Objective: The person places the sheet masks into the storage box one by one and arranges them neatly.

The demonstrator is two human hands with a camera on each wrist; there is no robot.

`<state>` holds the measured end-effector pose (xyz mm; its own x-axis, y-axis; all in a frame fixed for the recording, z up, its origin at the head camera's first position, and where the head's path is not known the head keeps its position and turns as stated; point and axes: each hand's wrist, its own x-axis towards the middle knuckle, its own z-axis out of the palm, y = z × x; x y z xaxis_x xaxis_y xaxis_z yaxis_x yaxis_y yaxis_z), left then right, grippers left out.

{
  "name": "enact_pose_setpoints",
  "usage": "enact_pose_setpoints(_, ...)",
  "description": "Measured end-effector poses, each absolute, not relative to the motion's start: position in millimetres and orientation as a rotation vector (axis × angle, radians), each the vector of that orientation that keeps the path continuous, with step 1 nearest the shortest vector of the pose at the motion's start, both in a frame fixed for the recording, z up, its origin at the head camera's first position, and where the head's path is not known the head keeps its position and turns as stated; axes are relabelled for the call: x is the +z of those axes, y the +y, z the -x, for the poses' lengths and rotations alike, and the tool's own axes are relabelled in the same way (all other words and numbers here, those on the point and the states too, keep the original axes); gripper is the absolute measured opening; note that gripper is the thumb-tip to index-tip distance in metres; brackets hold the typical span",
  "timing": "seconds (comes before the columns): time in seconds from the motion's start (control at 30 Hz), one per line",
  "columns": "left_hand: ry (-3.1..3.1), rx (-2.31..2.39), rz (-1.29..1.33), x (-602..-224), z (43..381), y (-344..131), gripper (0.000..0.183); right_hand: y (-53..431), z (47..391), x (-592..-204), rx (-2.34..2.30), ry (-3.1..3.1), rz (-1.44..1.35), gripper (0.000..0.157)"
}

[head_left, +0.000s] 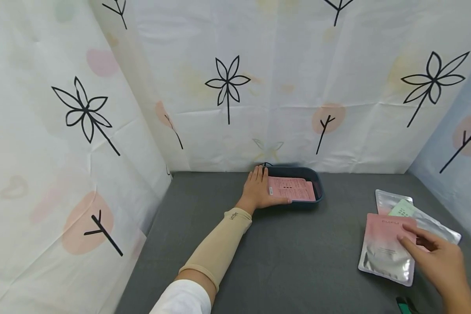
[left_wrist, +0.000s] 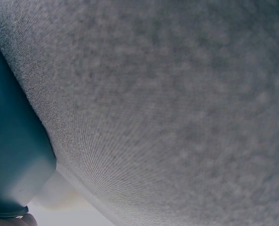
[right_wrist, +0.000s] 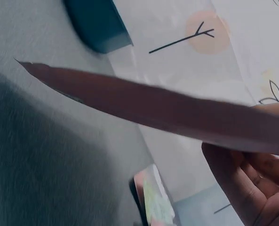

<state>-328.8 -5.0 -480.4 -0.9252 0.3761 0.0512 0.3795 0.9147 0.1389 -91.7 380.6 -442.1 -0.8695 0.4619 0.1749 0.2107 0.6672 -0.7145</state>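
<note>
My left hand (head_left: 257,189) rests on the left side of a dark blue bin (head_left: 318,183), its fingers straight along the rim and its thumb spread over the front rim. Pink packets (head_left: 292,189) with printed text lie inside that bin. On the right, my right hand (head_left: 435,253) pinches a pink and silver sachet (head_left: 388,248) near its upper right edge. From the right wrist, the sachet (right_wrist: 153,106) appears nearly edge-on, raised over the table with its shadow below. The right hand's fingers (right_wrist: 233,179) are partly hidden behind it.
Behind the held sachet lie a silver packet (head_left: 392,198) and a pale green and silver packet (head_left: 435,222), overlapping. A green and black object (head_left: 404,306) is cut off at the bottom edge. Patterned cloth (head_left: 278,131) hangs behind the grey table (head_left: 298,257).
</note>
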Motion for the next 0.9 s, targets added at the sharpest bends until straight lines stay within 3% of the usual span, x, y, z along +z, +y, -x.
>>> enact_pose_setpoints(0.2,-3.060,-0.229,0.604,-480,330,-6,0.136,371,104,-437,1.143,-2.516,0.509,0.057)
enact_pose_setpoints(0.53,-3.078,-0.260,0.616,-489,338,-4,0.139,354,121,-425,1.346,-2.310,0.335,0.035)
enact_pose_setpoints(0.9,-3.080,-0.257,0.593,-488,337,-3,0.139,335,145,-412,1.543,-2.074,0.430,0.040)
